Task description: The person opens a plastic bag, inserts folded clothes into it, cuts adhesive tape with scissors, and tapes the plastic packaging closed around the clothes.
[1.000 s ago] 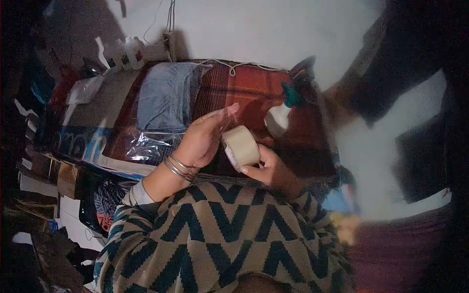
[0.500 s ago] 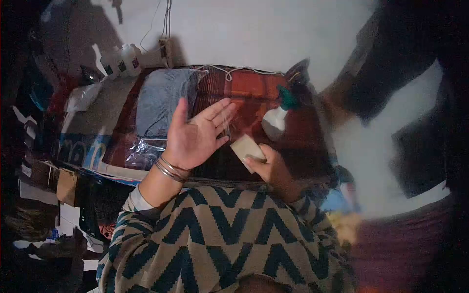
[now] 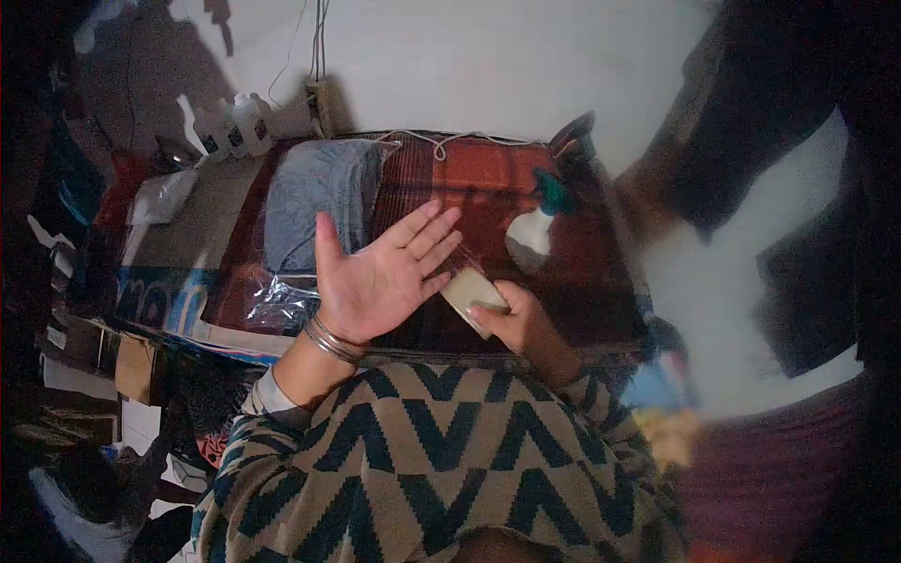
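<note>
My left hand [image 3: 380,281] is held palm up over the table, its fingers spread and nothing in it; metal bangles [image 3: 330,340] circle the wrist. In my right hand [image 3: 521,321] is a cream-coloured flat rectangular block [image 3: 472,298], pinched between thumb and fingers; its exact kind is unclear. The block's upper left corner comes close to my left fingertips, and I cannot tell whether they touch. Beyond my right hand a white spray bottle [image 3: 530,236] with a green head sits on the dark red striped cloth [image 3: 483,174]. A grey folded cloth [image 3: 314,206] in clear plastic lies behind my left hand.
White bottles [image 3: 239,127] stand at the back left by a socket box [image 3: 324,103] with hanging wires. A white cord [image 3: 439,145] runs along the table's back edge. A cardboard box [image 3: 136,366] is below at left. Blurred dark and pale shapes fill the right side.
My left hand's fingers have spread wider, and the hand has shifted slightly. The right hand still holds the block, nearly unmoved. A greyish blurred shape now shows at the lower left.
</note>
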Demonstrator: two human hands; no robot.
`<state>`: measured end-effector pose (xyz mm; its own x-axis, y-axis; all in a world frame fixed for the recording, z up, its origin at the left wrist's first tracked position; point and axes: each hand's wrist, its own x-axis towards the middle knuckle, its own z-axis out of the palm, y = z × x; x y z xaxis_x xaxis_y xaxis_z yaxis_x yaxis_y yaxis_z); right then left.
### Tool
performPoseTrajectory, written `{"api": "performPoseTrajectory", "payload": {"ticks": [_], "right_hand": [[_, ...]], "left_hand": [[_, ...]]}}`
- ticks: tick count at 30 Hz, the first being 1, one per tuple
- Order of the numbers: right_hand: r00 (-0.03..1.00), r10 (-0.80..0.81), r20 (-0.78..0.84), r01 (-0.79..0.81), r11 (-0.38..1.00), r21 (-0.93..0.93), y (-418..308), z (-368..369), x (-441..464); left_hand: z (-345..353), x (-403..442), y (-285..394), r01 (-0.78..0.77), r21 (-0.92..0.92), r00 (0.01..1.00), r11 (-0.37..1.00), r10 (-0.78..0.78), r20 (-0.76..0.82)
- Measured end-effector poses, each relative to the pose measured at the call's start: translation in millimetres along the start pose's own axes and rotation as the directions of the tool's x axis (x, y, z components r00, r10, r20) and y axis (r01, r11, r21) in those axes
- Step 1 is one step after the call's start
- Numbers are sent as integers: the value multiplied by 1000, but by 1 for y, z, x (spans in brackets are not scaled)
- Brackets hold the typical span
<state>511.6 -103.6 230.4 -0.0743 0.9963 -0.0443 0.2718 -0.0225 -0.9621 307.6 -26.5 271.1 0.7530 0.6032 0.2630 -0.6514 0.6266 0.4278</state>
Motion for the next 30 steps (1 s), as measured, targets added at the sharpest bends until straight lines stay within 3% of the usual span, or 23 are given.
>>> {"api": "performPoseTrajectory", "payload": {"ticks": [10, 12, 13, 14, 15, 16, 18, 22, 28, 30], "right_hand": [[994, -105, -34, 105, 994, -3, 58, -23, 15], [976, 11, -216, -62, 971, -230, 70, -43, 17], [975, 19, -219, -69, 973, -222, 102, -57, 15], [974, 66, -215, -174, 827, -534, 150, -75, 16], [969, 108, -223, -244, 573, -782, 178, -87, 16], [969, 109, -223, -245, 575, -780, 183, -89, 10], [960, -117, -254, -156, 527, -835, 195, -85, -8], [950, -192, -246, -89, 589, -803, 182, -78, -17], [976, 5, -217, -194, 473, -859, 167, -74, -2], [959, 221, -176, -240, 306, -921, 174, -78, 4]], "left_hand": [[2, 5, -9, 62, 52, 997, 997, -64, 36], [0, 4, -6, 66, 96, 998, 993, -65, -10], [-1, 4, -6, 75, 94, 997, 993, -74, -16], [-2, 3, -5, 90, 114, 996, 989, -86, -35], [-3, 4, -3, 101, 137, 994, 985, -95, -51], [-2, 4, -1, 103, 137, 994, 985, -97, -53], [-3, 2, 1, 125, 222, 991, 967, -110, -82], [-7, 3, 7, 152, 219, 988, 964, -145, -48], [-6, 8, 13, 253, 263, 959, 931, -277, 59], [-7, 11, 15, 298, 272, 940, 915, -331, 83]]}}
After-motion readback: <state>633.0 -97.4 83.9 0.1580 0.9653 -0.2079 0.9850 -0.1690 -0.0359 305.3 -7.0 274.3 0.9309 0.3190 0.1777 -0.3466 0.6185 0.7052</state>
